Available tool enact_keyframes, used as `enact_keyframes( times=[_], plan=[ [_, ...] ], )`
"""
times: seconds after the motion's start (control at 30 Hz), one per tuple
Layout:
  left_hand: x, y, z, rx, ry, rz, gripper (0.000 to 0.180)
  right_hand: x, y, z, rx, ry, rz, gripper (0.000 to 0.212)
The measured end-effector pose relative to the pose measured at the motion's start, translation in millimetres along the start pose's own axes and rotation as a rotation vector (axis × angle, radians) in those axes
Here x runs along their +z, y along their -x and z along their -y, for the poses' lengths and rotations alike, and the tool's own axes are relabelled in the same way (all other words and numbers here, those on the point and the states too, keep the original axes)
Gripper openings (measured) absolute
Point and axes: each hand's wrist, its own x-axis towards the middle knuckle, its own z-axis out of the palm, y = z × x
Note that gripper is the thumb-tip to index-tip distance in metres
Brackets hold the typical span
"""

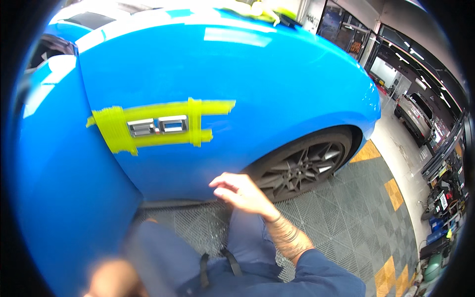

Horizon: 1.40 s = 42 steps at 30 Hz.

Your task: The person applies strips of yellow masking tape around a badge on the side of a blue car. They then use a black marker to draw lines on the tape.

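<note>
Loosely spread, holding nothing: right hand (241, 190) hovers with fingers fanned at the lower edge of the glossy blue car fender (247, 89), touching or just off the paint, hard to tell. Left hand (111, 279) is a blur at bottom, grip cannot be told. Fender looks mid-prep: dark multi-spoke wheel (302, 166) sits just right of the hand, and yellow-green masking tape (148, 126) frames the chrome badge (157, 125) well above it. Likely checking the paint; any contact should be light.
</note>
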Motion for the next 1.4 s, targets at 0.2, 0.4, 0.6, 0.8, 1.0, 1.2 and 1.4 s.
enact_keyframes(
  times=[0.2, 0.4, 0.6, 0.8, 1.0, 1.2, 1.4],
  plan=[
    [-6.0, 21.9, -12.6, 0.023, -0.237, -0.284, 0.046, -169.9, -111.2, 130.6, -0.769, 0.274, -0.666, 0.013],
    [-6.9, 86.9, 10.5, -0.541, -0.846, -0.250, 0.061, -436.9, -274.9, 196.9, -0.505, 1.484, -0.603, 0.024],
    [19.8, 138.5, -27.7, -1.172, -1.103, -0.333, 0.011, -289.6, -262.1, 207.8, -0.088, 1.492, -0.302, 0.029],
    [21.5, 165.7, -33.5, -1.295, -1.162, -0.421, 0.010, -321.7, -292.4, 179.0, -0.377, 1.485, -0.536, 0.034],
    [13.5, 145.1, -8.7, -1.263, -1.082, -0.316, 0.008, -356.8, -343.9, 202.7, 0.028, 1.247, -0.305, 0.044],
    [16.5, 170.4, -16.8, -1.269, -1.159, -0.286, 0.009, -307.0, -316.7, 209.7, 0.447, 1.142, -0.309, 0.041],
    [16.0, 175.2, -25.3, -1.331, -1.231, -0.252, 0.011, -324.7, -306.7, 199.5, 0.232, 1.183, -0.254, 0.046]
  ],
)
